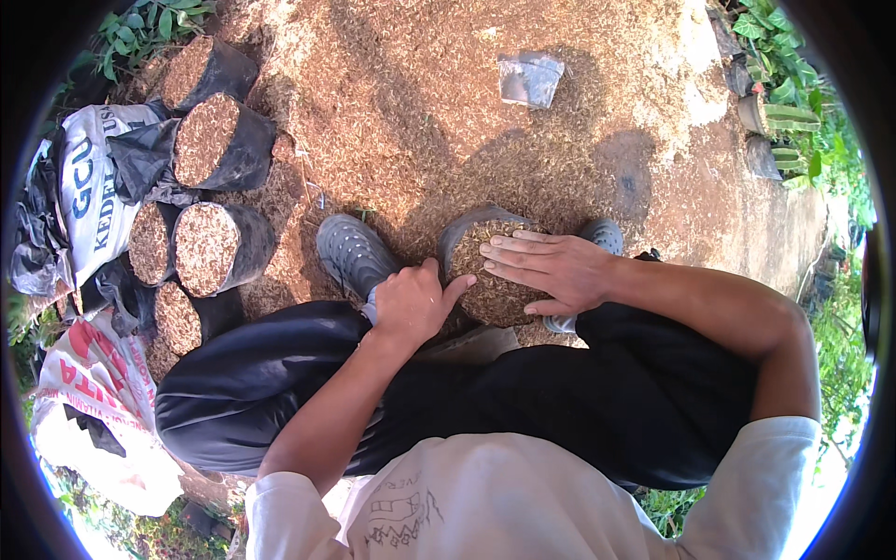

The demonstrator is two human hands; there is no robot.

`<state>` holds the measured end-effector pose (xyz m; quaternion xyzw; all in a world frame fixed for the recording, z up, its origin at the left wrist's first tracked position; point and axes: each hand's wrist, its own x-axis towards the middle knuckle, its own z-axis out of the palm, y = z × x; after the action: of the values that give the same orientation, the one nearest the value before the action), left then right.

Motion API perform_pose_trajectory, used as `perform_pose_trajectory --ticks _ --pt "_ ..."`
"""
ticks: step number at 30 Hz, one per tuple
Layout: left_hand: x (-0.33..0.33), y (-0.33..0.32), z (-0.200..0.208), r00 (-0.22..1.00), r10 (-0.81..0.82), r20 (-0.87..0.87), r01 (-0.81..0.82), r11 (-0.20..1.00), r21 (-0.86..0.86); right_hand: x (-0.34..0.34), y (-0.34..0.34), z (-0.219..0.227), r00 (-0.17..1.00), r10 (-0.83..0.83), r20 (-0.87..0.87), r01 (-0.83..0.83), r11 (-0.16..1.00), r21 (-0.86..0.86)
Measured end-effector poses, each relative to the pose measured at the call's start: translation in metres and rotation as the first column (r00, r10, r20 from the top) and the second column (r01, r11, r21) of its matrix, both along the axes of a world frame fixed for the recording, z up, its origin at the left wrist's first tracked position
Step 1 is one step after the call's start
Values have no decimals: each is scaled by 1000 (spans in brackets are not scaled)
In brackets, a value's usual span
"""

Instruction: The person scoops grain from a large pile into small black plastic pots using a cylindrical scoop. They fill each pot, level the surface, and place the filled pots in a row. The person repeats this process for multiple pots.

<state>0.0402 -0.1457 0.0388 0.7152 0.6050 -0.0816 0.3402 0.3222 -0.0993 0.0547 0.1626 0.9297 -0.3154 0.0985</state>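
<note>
Between my feet stands a dark plastic planting bag, filled with a brown, coarse, shredded material. My left hand is at the bag's left side, its thumb at the rim and its fingers curled down against the wall; the fingertips are hidden. Flat on top of the fill lies my right hand, fingers stretched out to the left and thumb apart, holding nothing. It covers the right part of the bag's top.
Several filled black planting bags lean at the left beside a white printed sack. A red-and-white sack lies nearer. Ahead, a small plastic bag rests on the brown shredded ground cover. Potted plants line the right.
</note>
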Motion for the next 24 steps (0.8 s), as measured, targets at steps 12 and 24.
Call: perform_pose_trajectory --ticks 12,24 --pt "8 7 -19 979 195 64 -196 981 2 -8 -6 -8 994 -109 10 108 992 62" --pt "8 14 -13 957 253 144 -259 966 22 -16 -13 -3 992 -122 -43 125 991 57"
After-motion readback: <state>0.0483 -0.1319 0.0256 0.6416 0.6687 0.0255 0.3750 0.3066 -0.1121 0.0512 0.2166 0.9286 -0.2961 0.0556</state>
